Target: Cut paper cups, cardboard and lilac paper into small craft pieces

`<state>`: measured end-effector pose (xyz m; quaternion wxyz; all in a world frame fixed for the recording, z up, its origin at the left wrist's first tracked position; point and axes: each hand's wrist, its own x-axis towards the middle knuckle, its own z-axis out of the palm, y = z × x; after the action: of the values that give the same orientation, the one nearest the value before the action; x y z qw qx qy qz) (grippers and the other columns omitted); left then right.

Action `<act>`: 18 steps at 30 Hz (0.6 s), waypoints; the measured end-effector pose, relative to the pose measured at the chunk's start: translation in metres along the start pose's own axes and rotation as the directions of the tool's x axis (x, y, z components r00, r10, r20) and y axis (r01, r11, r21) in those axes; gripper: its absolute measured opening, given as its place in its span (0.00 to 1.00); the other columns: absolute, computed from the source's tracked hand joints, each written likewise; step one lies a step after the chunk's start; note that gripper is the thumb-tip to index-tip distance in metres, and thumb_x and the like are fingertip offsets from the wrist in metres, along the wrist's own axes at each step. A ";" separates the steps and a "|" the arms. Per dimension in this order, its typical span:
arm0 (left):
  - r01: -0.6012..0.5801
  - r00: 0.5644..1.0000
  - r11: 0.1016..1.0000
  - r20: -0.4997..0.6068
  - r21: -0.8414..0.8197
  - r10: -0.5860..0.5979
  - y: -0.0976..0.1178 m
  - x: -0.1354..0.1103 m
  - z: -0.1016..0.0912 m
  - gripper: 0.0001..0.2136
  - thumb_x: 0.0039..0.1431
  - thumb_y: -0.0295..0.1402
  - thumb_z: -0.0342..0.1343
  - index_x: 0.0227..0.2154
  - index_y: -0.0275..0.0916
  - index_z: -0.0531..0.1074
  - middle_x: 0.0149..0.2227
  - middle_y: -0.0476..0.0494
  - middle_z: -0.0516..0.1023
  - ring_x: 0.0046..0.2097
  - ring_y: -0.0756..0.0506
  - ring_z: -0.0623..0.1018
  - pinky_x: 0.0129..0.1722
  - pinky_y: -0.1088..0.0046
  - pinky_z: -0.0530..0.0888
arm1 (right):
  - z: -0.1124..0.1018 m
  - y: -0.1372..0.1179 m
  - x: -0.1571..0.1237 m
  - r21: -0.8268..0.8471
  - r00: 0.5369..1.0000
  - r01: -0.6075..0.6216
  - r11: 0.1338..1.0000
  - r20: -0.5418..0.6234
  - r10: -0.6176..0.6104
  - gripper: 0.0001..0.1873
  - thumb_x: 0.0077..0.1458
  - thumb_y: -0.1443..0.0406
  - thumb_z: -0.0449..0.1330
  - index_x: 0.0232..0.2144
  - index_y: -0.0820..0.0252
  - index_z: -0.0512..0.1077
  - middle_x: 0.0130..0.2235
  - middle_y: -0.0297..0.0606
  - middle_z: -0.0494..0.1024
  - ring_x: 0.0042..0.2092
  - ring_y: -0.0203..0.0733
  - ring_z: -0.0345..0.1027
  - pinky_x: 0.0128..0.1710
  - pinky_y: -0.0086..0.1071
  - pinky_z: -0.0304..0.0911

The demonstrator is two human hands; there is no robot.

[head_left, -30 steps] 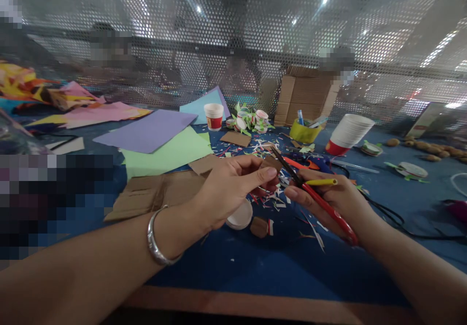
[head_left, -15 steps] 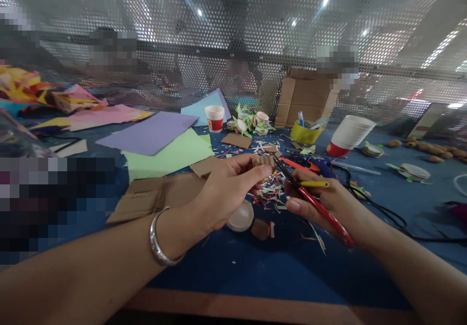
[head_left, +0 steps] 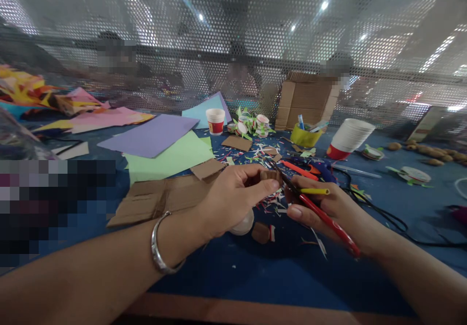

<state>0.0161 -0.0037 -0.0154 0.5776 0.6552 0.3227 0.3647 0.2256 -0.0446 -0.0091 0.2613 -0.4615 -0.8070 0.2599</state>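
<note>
A shared craft workshop: the blue desk is strewn with paper snippings, coloured paper sheets, cardboard pieces and stacked paper cups, with other people seated behind a perforated metal screen

dim indoor | overhead lamp glare through mesh | edges warped | background blurred

Angles the left forearm in over the near-left edge of the desk, wrist slightly bent. Curls the left hand, thumb and forefinger pinched shut. Slants the right arm in from the near-right corner, right hand clamped closed, fingertips just beside the left thumb.
</note>
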 end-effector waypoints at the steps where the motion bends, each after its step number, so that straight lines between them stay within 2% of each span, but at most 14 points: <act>1: -0.003 1.000 1.000 0.003 0.008 0.003 0.000 0.000 0.000 0.10 0.61 0.37 0.58 0.27 0.37 0.71 0.27 0.52 0.66 0.30 0.51 0.64 0.31 0.73 0.60 | 0.000 -0.001 0.000 0.026 1.000 -0.014 1.000 0.003 0.014 0.19 0.63 0.51 0.58 0.29 0.58 0.65 0.27 0.29 0.63 0.26 0.33 0.57 0.24 0.28 0.57; 5: -0.015 1.000 1.000 0.008 0.019 0.015 0.002 0.000 -0.001 0.11 0.60 0.37 0.59 0.26 0.37 0.70 0.26 0.53 0.65 0.30 0.52 0.63 0.30 0.74 0.60 | 0.001 -0.002 -0.002 0.111 0.997 -0.082 0.990 0.010 0.082 0.19 0.63 0.50 0.58 0.29 0.57 0.65 0.26 0.29 0.63 0.26 0.33 0.55 0.22 0.28 0.56; 10: -0.016 0.999 0.997 -0.047 -0.080 0.012 0.001 0.000 0.002 0.12 0.58 0.41 0.63 0.29 0.37 0.71 0.27 0.53 0.67 0.30 0.52 0.65 0.30 0.74 0.61 | 0.001 -0.002 -0.003 0.082 0.998 -0.047 0.996 -0.048 0.051 0.20 0.63 0.50 0.59 0.28 0.57 0.65 0.26 0.29 0.63 0.27 0.34 0.55 0.25 0.29 0.56; 15: -0.032 0.997 0.990 -0.077 -0.137 0.022 0.002 0.000 0.003 0.15 0.55 0.41 0.66 0.26 0.36 0.69 0.26 0.54 0.66 0.29 0.53 0.64 0.30 0.76 0.61 | 0.003 -0.003 -0.003 0.096 0.994 -0.047 0.994 -0.093 0.056 0.19 0.62 0.51 0.59 0.27 0.57 0.64 0.25 0.29 0.64 0.27 0.35 0.56 0.25 0.30 0.55; 18: -0.007 0.997 0.986 -0.081 -0.166 -0.007 0.003 -0.001 0.002 0.14 0.54 0.40 0.68 0.27 0.36 0.71 0.26 0.53 0.68 0.30 0.54 0.65 0.30 0.76 0.61 | 0.004 -0.004 -0.003 0.094 0.989 -0.062 0.994 -0.126 0.074 0.20 0.62 0.51 0.60 0.26 0.57 0.64 0.25 0.29 0.63 0.27 0.35 0.54 0.24 0.31 0.53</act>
<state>0.0175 -0.0057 -0.0123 0.6165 0.5893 0.3145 0.4168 0.2217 -0.0501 -0.0101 0.3244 -0.4924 -0.7596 0.2744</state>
